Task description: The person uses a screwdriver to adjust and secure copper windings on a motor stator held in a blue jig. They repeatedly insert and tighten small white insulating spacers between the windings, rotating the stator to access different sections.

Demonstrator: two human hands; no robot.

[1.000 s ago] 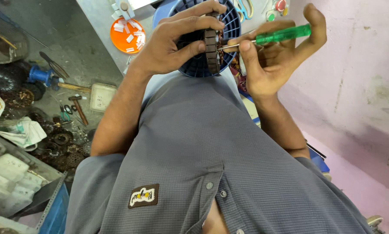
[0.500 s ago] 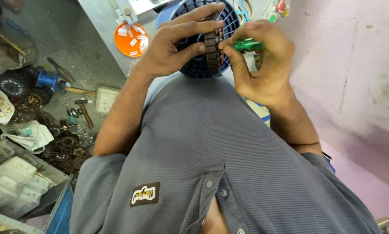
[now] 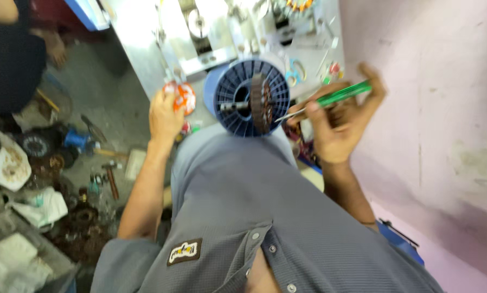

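Note:
A blue ribbed round cover [image 3: 230,89] rests on my lap against my grey shirt. On it lies a dark brown laminated motor core [image 3: 261,103] with a steel shaft [image 3: 234,107] sticking out to the left. My right hand [image 3: 335,127] grips a green-handled screwdriver [image 3: 344,94], its metal tip touching the core's right side. My left hand [image 3: 165,115] is off the core, at the left of the cover, with its fingers on a small orange and white round object [image 3: 185,96]. Motion blur hides whether it grips that object.
A metal workbench [image 3: 146,49] with small parts runs across the top. On the grey floor at left lie a hammer [image 3: 112,182], rusty parts [image 3: 81,228], rags and a blue-handled tool [image 3: 75,140]. Another person [image 3: 10,59] in dark clothes is at the top left. A pink wall [image 3: 433,108] fills the right.
My left hand has let go of the core and moved left to the orange object. The core now lies on the blue cover. My right hand drew back slightly with the screwdriver.

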